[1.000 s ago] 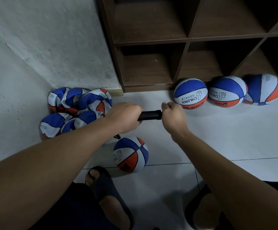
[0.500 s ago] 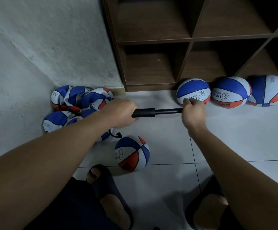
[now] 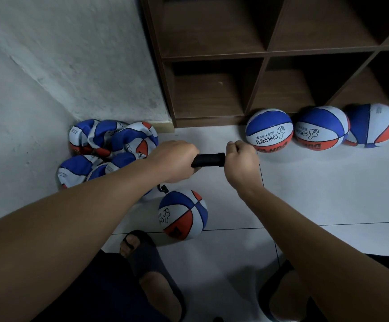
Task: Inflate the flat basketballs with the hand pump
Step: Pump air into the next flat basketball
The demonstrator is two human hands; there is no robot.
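Black pump gripped by both hands, flat balls behind left hand, right hand.

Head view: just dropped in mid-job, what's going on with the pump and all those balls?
A person is working a black hand pump: the left hand grips its barrel, the right hand its handle, pushed in close. A short black hose leads down towards the round blue, white and orange basketball on the floor. Three inflated balls line the brown wooden shelf; a crumpled pile of flat balls waits by the wall.
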